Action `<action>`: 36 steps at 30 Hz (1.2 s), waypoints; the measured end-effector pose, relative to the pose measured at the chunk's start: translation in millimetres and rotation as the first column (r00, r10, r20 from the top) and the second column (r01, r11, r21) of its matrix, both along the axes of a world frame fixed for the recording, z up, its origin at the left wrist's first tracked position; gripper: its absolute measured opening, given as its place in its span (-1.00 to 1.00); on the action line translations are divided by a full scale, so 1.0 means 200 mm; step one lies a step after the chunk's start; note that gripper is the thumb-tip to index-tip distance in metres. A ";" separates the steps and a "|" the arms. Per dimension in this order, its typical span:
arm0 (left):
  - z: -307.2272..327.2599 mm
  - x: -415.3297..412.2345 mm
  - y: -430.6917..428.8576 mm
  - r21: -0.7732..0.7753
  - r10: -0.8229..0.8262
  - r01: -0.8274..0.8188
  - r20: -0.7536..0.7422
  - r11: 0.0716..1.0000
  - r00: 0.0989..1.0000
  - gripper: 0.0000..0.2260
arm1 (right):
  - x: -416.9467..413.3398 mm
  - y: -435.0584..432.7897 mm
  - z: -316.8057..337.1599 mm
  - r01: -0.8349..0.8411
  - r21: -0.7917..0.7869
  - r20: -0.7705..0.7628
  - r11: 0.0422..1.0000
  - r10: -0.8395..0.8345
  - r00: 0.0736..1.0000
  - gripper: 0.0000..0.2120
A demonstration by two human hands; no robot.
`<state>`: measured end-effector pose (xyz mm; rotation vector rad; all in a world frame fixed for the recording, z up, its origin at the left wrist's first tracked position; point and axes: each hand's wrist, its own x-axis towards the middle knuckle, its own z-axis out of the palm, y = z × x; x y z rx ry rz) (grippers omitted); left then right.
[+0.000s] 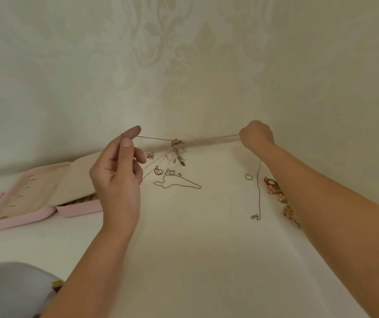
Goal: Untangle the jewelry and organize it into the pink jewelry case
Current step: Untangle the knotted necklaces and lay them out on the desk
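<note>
Tangled chains [176, 144] taut between left hand [117, 173] and right hand [256, 134]

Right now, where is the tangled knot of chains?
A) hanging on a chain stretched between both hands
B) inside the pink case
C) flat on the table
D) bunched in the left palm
A: the knot hangs on a chain pulled taut between the left hand and the right hand.

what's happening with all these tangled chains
A person holds a thin silver chain taut between both hands above the white table. The left hand pinches one end and the right hand grips the other. A knotted clump of chains and pendants hangs at the middle. The open pink jewelry case lies at the left, and colourful beaded bracelets sit at the right.
</note>
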<state>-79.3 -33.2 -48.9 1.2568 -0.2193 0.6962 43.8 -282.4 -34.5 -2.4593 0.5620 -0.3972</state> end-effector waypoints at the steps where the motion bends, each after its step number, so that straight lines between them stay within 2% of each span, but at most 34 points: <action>1: 0.00 0.00 0.00 -0.023 -0.001 0.000 -0.017 1.000 1.000 -0.79 | 0.01 0.00 0.00 0.006 -0.029 0.013 1.000 -0.006 1.000 -0.71; 3: -0.01 0.01 0.02 -0.082 -0.015 0.012 -0.040 0.997 0.999 -0.77 | 0.03 0.00 0.01 -0.020 0.040 0.013 0.999 0.020 1.000 -0.71; 4: 0.00 0.01 0.03 -0.109 -0.032 0.027 -0.048 0.994 0.998 -0.76 | 0.05 0.00 0.03 -0.073 0.163 0.013 0.984 0.072 0.997 -0.70; 5: 0.00 0.01 0.03 -0.127 -0.056 0.047 -0.062 0.991 0.997 -0.73 | 0.05 -0.01 0.05 -0.159 0.342 0.039 0.926 0.155 0.987 -0.70; 6: 0.01 0.01 0.03 -0.124 -0.081 0.070 -0.080 0.990 0.994 -0.69 | 0.04 -0.02 0.08 -0.257 0.537 0.107 0.803 0.237 0.966 -0.70; 7: 0.01 0.01 0.03 -0.097 -0.108 0.098 -0.101 0.990 0.989 -0.64 | 0.01 -0.04 0.11 -0.340 0.704 0.199 0.623 0.287 0.937 -0.72; 9: 0.01 0.01 0.02 -0.013 -0.164 0.163 -0.142 0.986 0.976 -0.59 | -0.03 -0.08 0.17 -0.438 0.888 0.377 0.137 0.329 0.866 -0.82; 10: 0.01 0.01 0.01 0.025 -0.185 0.192 -0.159 0.981 0.970 -0.61 | -0.04 -0.10 0.19 -0.441 0.889 0.455 -0.123 0.337 0.824 -0.85; 11: 0.01 0.01 0.01 0.052 -0.203 0.214 -0.170 0.975 0.964 -0.65 | -0.04 -0.11 0.21 -0.418 0.842 0.525 -0.341 0.338 0.781 -0.86; 12: 0.01 0.01 0.02 0.061 -0.213 0.227 -0.180 0.972 0.960 -0.73 | -0.05 -0.11 0.21 -0.377 0.770 0.583 -0.515 0.327 0.744 -0.87; 13: 0.01 0.01 0.02 0.045 -0.244 0.258 -0.199 0.965 0.949 -0.79 | -0.05 -0.11 0.22 -0.339 0.710 0.613 -0.618 0.304 0.729 -0.86; 14: 0.01 0.02 0.03 0.021 -0.290 0.303 -0.230 0.953 0.929 -0.72 | -0.05 -0.09 0.22 -0.321 0.675 0.623 -0.664 0.281 0.730 -0.85; 15: 0.02 0.02 0.03 0.005 -0.346 0.361 -0.269 0.933 0.899 -0.57 | -0.06 -0.06 0.23 -0.323 0.659 0.619 -0.679 0.247 0.745 -0.85; 18: 0.01 0.02 0.02 0.055 -0.463 0.526 -0.404 0.849 0.789 -0.07 | -0.07 0.03 0.25 -0.401 0.668 0.580 -0.627 0.101 0.809 -0.89; 20: -0.01 0.03 0.02 0.081 -0.491 0.584 -0.457 0.808 0.742 0.09 | -0.06 0.06 0.23 -0.432 0.686 0.566 -0.585 0.058 0.822 -0.88; 21: -0.01 0.03 0.01 0.098 -0.484 0.585 -0.463 0.805 0.743 0.09 | -0.05 0.07 0.22 -0.433 0.703 0.551 -0.564 0.047 0.833 -0.87; 23: -0.02 0.02 0.01 0.129 -0.427 0.525 -0.437 0.841 0.792 -0.05 | -0.04 0.06 0.19 -0.432 0.754 0.504 -0.495 0.013 0.864 -0.86; 25: -0.01 0.00 0.03 0.133 -0.334 0.409 -0.384 0.903 0.861 -0.36 | -0.03 0.01 0.15 -0.418 0.819 0.441 -0.392 -0.035 0.897 -0.87; 28: -0.03 -0.01 0.06 0.118 -0.231 0.286 -0.344 0.951 0.910 -0.76 | -0.01 -0.06 0.06 -0.339 0.920 0.331 -0.197 -0.073 0.941 -0.85; 32: -0.07 -0.02 0.07 0.240 -0.121 0.239 -0.420 0.941 0.899 -0.89 | -0.02 -0.09 -0.04 -0.204 0.979 0.205 0.018 -0.084 0.975 -0.81; 34: -0.11 -0.03 0.07 0.326 -0.101 0.299 -0.507 0.897 0.856 -0.90 | -0.01 -0.11 -0.04 -0.106 0.960 0.119 0.258 -0.038 0.992 -0.74; 36: -0.13 -0.05 0.09 0.389 -0.089 0.354 -0.557 0.850 0.826 -0.88 | -0.02 -0.14 0.00 -0.017 0.819 -0.006 0.574 0.037 0.999 -0.70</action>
